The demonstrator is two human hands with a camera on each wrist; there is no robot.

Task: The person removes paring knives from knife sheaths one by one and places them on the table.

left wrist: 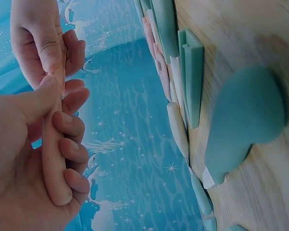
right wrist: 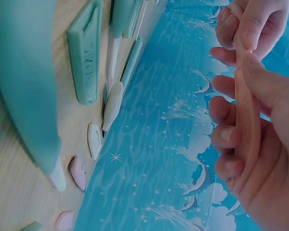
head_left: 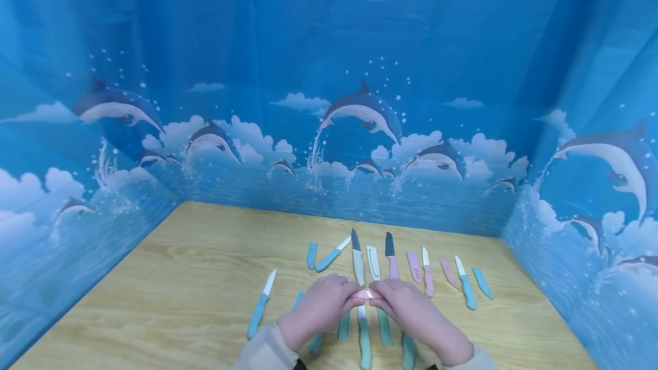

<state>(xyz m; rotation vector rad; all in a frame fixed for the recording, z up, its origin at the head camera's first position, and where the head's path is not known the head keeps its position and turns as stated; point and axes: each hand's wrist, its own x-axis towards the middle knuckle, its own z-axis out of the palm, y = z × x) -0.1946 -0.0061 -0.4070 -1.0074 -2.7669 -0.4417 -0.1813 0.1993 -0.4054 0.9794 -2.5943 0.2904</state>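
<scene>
Both hands meet above the table, end to end on one pink piece. My left hand (head_left: 329,304) grips a pink knife handle (left wrist: 53,159), fingers curled round it and the rounded end at the palm. My right hand (head_left: 411,307) holds a pink knife sheath (right wrist: 249,120) lengthwise in its curled fingers. Thumbs almost meet where the two parts join, and a pale bit shows between them; most of the blade is hidden. Right below lies a green-handled knife (head_left: 364,338), with a green sheath (head_left: 384,329) beside it.
Beyond the hands lie a grey-handled knife (head_left: 358,258), a white sheath (head_left: 373,262), a dark-bladed pink knife (head_left: 393,264) and a pink sheath (head_left: 413,267). Blue-handled knives lie left (head_left: 259,313) and right (head_left: 466,287), blades bare. A dolphin-print curtain (head_left: 308,187) borders the wooden table (head_left: 205,256).
</scene>
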